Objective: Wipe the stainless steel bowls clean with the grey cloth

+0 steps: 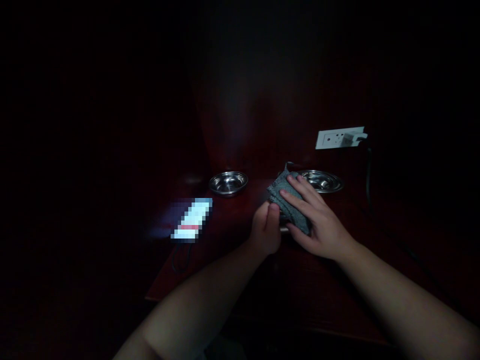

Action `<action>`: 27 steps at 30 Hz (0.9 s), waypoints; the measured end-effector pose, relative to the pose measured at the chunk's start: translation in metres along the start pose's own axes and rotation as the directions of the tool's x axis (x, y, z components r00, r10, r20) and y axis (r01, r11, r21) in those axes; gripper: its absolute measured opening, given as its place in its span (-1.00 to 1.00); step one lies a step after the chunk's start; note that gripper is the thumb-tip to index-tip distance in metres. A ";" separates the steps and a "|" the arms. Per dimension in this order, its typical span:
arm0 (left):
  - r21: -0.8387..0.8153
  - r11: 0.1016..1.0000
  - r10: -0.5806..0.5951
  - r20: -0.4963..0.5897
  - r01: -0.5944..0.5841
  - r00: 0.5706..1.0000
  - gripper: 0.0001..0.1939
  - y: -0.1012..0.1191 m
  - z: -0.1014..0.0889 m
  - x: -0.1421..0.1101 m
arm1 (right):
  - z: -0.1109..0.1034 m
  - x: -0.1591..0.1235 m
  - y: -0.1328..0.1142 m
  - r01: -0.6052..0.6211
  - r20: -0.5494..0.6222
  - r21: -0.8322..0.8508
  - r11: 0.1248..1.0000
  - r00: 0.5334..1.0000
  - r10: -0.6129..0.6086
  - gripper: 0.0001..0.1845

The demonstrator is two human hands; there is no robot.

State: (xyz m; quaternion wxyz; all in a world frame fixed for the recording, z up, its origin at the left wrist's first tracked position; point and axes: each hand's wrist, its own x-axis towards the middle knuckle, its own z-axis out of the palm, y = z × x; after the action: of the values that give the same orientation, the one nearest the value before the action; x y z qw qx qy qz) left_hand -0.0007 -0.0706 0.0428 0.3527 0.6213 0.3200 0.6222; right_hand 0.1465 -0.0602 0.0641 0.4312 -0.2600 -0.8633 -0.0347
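A grey checked cloth (282,196) is held over something metallic at the middle of a dark red table (232,280). My left hand (265,231) is curled closed, its thumb and fingers pinching the cloth's near edge. My right hand (314,216) lies on top of the cloth with its fingers stretched out flat and pressing down. What is under the cloth is mostly hidden; only a thin shiny edge shows below it.
A small steel bowl (228,182) stands to the left and another steel dish (321,181) behind the cloth. A lit phone (192,220) with a cable lies at the left. A white wall socket with a plugged charger (340,137) is at the back right. The room is very dark.
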 end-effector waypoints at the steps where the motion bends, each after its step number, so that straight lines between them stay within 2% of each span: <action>1: -0.033 0.999 0.013 0.002 -0.013 1.000 -0.58 0.000 0.000 0.000 | 0.000 0.000 0.000 0.003 0.003 0.003 1.000 1.000 -0.003 -0.28; 4: -0.104 0.994 0.025 -0.027 -0.027 0.999 -0.56 -0.001 0.001 0.001 | 0.001 0.000 0.000 0.025 0.010 0.017 1.000 1.000 -0.025 -0.31; 9: -0.111 0.992 -0.066 -0.124 0.052 0.990 -0.51 -0.005 0.001 0.002 | 0.001 -0.001 0.000 0.066 0.027 0.048 0.997 0.997 -0.067 -0.36; 15: -0.207 0.974 -0.130 -0.185 0.090 0.974 -0.47 0.004 0.002 0.007 | -0.001 0.000 -0.001 0.088 0.055 0.081 0.993 0.994 -0.092 -0.39; 18: -0.173 0.976 -0.181 -0.280 0.135 0.943 -0.46 0.010 0.001 0.010 | 0.000 0.000 -0.001 0.089 0.071 0.101 0.991 0.993 -0.096 -0.39; 23: -0.162 0.973 -0.219 -0.448 0.163 0.867 -0.46 0.013 -0.002 0.016 | 0.003 -0.002 0.000 0.072 0.100 0.131 0.989 0.991 -0.086 -0.37; 27: -0.162 0.975 -0.213 -0.509 0.150 0.834 -0.48 0.010 -0.004 0.019 | 0.004 -0.003 0.000 0.053 0.115 0.132 0.990 0.991 -0.069 -0.38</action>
State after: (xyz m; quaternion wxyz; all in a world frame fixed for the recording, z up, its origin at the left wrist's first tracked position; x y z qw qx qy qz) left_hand -0.0047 -0.0598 0.0614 0.3452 0.3741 0.4248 0.7487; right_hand 0.1451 -0.0600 0.0591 0.3932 -0.2067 -0.8956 0.0234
